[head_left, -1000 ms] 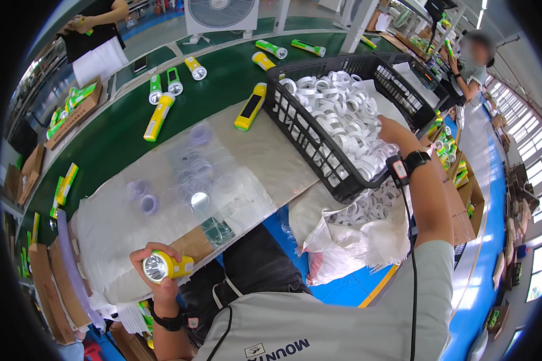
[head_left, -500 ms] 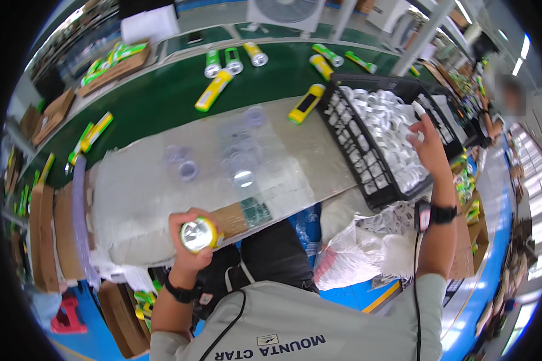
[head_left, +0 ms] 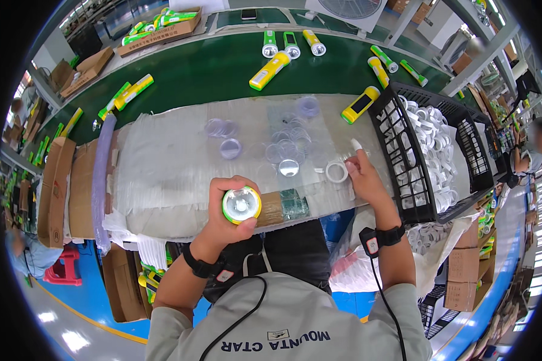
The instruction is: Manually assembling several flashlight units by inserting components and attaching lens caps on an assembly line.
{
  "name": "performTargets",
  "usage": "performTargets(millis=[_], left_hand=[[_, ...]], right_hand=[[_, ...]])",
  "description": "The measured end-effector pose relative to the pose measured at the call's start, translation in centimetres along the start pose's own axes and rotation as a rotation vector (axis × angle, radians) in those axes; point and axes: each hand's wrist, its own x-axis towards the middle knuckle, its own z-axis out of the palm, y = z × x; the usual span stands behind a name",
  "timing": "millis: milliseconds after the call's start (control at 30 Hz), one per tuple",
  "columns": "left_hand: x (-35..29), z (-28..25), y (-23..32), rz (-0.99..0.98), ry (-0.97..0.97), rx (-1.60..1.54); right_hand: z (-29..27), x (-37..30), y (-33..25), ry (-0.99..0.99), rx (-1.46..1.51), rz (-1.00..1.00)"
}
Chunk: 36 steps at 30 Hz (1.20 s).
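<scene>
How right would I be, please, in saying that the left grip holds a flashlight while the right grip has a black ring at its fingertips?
Only the ring's colour is wrong: the head view shows the ring at the right grip is white; the left grip does hold a flashlight.

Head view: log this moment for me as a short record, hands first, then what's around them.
Left hand: holds a flashlight
Flashlight pose: lamp end toward the camera
Flashlight colours: yellow and green around the lamp
Right hand: holds a white ring at the fingertips, over the work board
On the board: clear discs, many overlapping
Right of the board: black crate with many loose rings
Beyond the board: other flashlights lying on a green surface
</scene>
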Motion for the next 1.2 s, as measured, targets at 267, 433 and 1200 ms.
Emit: performTargets(millis=[267,433,1200], left_hand=[[-0.2,0.0,0.4,0.006,-0.049,-0.043],[-0.2,0.2,0.1,-0.011,-0.05,-0.05],[-0.2,0.1,0.4,-0.023,-0.035,-0.008]], right_hand=[[1.3,-0.8,-2.0,-0.04,-0.575,-0.248],[0.9,-1.3,1.1,0.117,0.136,-0.184],[2.3,-3.6,-18.9,-0.382,0.008,-0.621]])
